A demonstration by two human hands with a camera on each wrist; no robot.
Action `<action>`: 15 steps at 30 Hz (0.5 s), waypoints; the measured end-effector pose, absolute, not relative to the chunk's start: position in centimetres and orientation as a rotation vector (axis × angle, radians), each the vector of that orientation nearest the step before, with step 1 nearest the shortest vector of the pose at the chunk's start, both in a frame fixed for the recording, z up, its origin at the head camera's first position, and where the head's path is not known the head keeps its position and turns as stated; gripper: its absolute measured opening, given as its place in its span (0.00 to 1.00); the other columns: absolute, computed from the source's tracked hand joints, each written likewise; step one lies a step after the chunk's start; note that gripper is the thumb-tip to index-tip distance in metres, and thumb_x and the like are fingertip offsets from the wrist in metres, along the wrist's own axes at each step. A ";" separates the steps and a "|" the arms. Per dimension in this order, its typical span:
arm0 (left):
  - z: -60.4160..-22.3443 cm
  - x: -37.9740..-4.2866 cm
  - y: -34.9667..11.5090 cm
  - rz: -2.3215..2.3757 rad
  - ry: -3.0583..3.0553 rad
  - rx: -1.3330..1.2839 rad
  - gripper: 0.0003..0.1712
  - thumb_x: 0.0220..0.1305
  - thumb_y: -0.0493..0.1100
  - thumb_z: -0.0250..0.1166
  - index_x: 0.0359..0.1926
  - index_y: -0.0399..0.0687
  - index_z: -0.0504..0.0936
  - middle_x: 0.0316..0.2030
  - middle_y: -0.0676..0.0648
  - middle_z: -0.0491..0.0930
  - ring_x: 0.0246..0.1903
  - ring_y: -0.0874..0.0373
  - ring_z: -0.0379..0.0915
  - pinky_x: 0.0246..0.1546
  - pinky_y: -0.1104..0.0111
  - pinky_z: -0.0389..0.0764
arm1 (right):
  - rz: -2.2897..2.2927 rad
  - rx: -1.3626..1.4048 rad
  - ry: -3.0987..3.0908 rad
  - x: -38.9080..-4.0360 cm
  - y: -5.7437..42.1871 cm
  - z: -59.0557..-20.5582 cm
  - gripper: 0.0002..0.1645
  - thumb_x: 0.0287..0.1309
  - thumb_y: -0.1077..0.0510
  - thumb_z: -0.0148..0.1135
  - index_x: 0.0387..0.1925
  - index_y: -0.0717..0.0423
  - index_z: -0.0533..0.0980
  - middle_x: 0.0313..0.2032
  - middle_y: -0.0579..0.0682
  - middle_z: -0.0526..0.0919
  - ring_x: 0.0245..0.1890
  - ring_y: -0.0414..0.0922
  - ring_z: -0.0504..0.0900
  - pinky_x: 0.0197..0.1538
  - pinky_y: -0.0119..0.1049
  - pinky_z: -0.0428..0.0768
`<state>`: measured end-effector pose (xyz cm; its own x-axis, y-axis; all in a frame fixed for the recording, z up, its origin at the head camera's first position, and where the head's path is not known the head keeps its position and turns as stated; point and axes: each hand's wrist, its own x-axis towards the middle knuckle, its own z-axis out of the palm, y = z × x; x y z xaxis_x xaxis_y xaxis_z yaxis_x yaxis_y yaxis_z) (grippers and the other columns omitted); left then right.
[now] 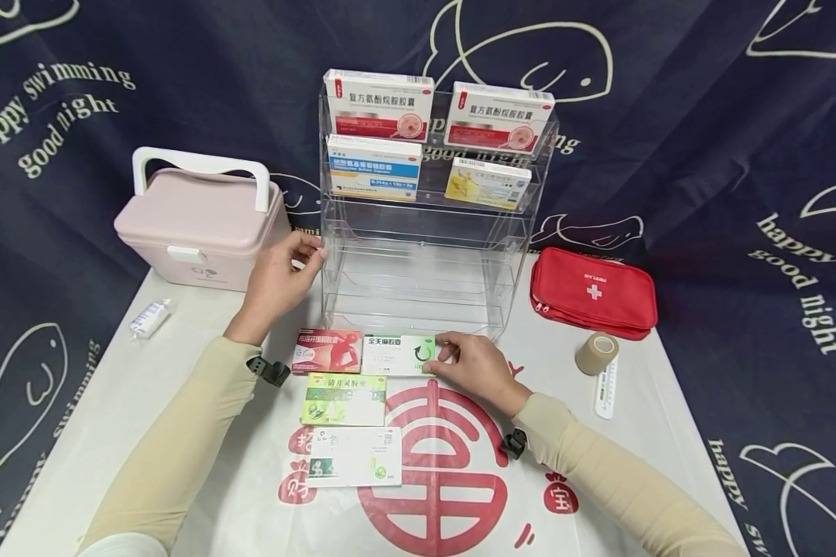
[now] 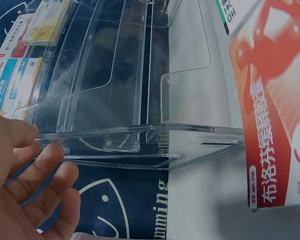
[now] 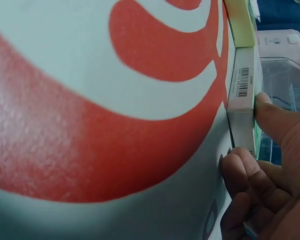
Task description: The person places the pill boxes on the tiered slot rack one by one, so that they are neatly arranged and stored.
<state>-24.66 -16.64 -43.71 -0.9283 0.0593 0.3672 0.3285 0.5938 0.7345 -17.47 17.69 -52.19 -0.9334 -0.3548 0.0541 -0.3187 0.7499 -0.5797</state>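
My left hand (image 1: 283,280) is at the left side of a clear acrylic display rack (image 1: 418,271), thumb and index finger pinching its edge; the other fingers (image 2: 67,172) curl loosely outside the panel. With its thumb and fingers my right hand (image 1: 475,367) pinches the right end of a white and green medicine box (image 1: 392,357) on the table in front of the rack. Against that box's left end lies a red medicine box (image 1: 326,352). Below them are a yellow-green medicine box (image 1: 344,400) and a white medicine box (image 1: 355,458).
Two red-and-white boxes (image 1: 378,108), a blue-and-white box (image 1: 374,170) and a yellow box (image 1: 488,186) stand in the rack's upper tiers. A pink case (image 1: 202,216) and a small white packet (image 1: 150,319) are left; a red first-aid pouch (image 1: 594,292), tan bandage roll (image 1: 597,353) and thermometer (image 1: 605,391) right.
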 end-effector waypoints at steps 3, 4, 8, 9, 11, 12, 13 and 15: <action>-43.7 -24.6 -16.6 -1.255 -2.520 -0.315 0.10 0.71 0.42 0.64 0.47 0.41 0.82 0.35 0.45 0.85 0.33 0.53 0.79 0.38 0.64 0.79 | -0.951 -0.552 2.871 -17.4 17.7 -52.1 0.36 0.48 0.43 0.81 0.55 0.54 0.80 0.32 0.41 0.84 0.27 0.35 0.77 0.31 0.35 0.76; -43.6 -24.6 -16.6 -1.256 -2.518 -0.315 0.10 0.71 0.42 0.65 0.47 0.41 0.82 0.35 0.45 0.85 0.33 0.53 0.79 0.38 0.63 0.79 | -0.956 -0.556 2.866 -17.4 17.7 -52.0 0.36 0.48 0.43 0.81 0.56 0.54 0.80 0.32 0.42 0.84 0.27 0.35 0.77 0.31 0.35 0.76; -43.6 -24.6 -16.6 -1.263 -2.512 -0.320 0.10 0.71 0.42 0.65 0.47 0.41 0.82 0.35 0.45 0.85 0.33 0.53 0.79 0.38 0.62 0.79 | -0.979 -0.583 2.843 -17.2 17.8 -52.1 0.38 0.49 0.42 0.81 0.58 0.52 0.78 0.35 0.44 0.84 0.27 0.36 0.76 0.30 0.35 0.76; -43.6 -24.6 -16.6 -1.261 -2.515 -0.322 0.10 0.71 0.42 0.64 0.47 0.41 0.82 0.35 0.44 0.85 0.34 0.52 0.80 0.38 0.62 0.79 | -0.988 -0.590 2.836 -17.2 17.8 -52.2 0.38 0.49 0.42 0.80 0.59 0.52 0.78 0.36 0.44 0.84 0.27 0.36 0.76 0.30 0.35 0.76; -43.6 -24.6 -16.6 -1.263 -2.515 -0.326 0.10 0.71 0.42 0.65 0.47 0.41 0.82 0.35 0.44 0.85 0.33 0.52 0.80 0.38 0.61 0.79 | -1.033 -0.608 2.816 -17.1 17.9 -52.4 0.37 0.50 0.43 0.80 0.58 0.50 0.76 0.39 0.45 0.84 0.27 0.37 0.77 0.31 0.35 0.76; -43.6 -24.6 -16.6 -1.262 -2.516 -0.328 0.10 0.71 0.42 0.65 0.48 0.41 0.82 0.35 0.44 0.85 0.33 0.52 0.80 0.38 0.61 0.79 | -1.069 -0.622 2.798 -17.0 17.9 -52.5 0.36 0.51 0.44 0.80 0.58 0.50 0.75 0.40 0.45 0.83 0.28 0.37 0.77 0.31 0.35 0.76; -43.7 -24.6 -16.6 -1.261 -2.516 -0.329 0.10 0.71 0.42 0.65 0.48 0.41 0.82 0.35 0.44 0.85 0.33 0.52 0.80 0.38 0.61 0.79 | -1.101 -0.633 2.780 -16.9 17.9 -52.7 0.36 0.51 0.44 0.80 0.58 0.48 0.73 0.39 0.45 0.83 0.28 0.37 0.78 0.31 0.35 0.76; -43.7 -24.6 -16.6 -1.260 -2.517 -0.326 0.10 0.71 0.42 0.65 0.47 0.41 0.82 0.35 0.44 0.85 0.33 0.52 0.80 0.39 0.61 0.79 | -1.194 -0.670 2.716 -16.8 18.0 -52.9 0.34 0.52 0.47 0.80 0.56 0.46 0.71 0.39 0.46 0.82 0.28 0.40 0.79 0.31 0.35 0.77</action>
